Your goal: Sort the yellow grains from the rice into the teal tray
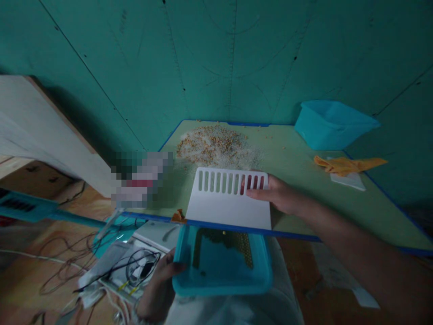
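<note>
My right hand [282, 194] is closed on the right side of a white slotted plastic board [230, 210], the thumb lying over its slots. The board rests near the table's front edge, with its lower edge at the blue rim. Beyond it lies a spread pile of tan bean-like grains [216, 142] mixed with fine white bits. My left hand [162, 280] grips the left side of a blue-green plastic tray [223, 289] held below the table edge, over my lap. Small round grains and dark patches line the tray's inside; they are too dim to make out fully.
On the pale green table [297, 149], a turquoise bin [331, 128] stands back right, with an orange cloth [348, 165] before it. A blurred-out object [145, 178] sits at left. A box with cables [142, 262] is on the floor; a white panel [50, 126] leans left.
</note>
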Motion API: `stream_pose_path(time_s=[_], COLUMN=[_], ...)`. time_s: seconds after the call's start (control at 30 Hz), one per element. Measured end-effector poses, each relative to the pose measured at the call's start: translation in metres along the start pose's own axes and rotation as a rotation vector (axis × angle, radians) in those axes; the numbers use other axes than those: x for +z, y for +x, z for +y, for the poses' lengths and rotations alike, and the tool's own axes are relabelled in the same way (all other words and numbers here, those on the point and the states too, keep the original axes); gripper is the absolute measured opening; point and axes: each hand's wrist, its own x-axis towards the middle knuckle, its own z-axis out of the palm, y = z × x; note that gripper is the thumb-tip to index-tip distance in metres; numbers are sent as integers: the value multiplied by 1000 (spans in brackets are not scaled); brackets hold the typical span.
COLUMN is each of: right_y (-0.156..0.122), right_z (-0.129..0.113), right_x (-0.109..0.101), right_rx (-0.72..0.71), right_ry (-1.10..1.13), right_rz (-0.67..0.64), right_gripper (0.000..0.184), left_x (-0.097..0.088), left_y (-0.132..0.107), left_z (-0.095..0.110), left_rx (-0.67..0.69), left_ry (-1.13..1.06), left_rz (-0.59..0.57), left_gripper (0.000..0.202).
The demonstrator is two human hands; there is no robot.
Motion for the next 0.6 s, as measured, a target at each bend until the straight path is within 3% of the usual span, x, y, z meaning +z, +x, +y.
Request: stream_pose_path(time_s=[0.27, 0.47, 0.6], right_y=[-2, -3, -2], right_z=[-5, -5, 0], right_x=[2, 4, 4], right_rx=[29, 7, 24], right_ry=[-78, -169, -169], right_rz=[24, 52, 154], right_gripper=[22, 21, 19], left_x=[3, 1, 1], left_y=[4, 3, 0], left_z=[-8, -9, -7], left_rx=[12, -13, -26], left_ry=[19, 32, 27], left_rz=[-64, -69, -74], left_gripper=[31, 18, 19])
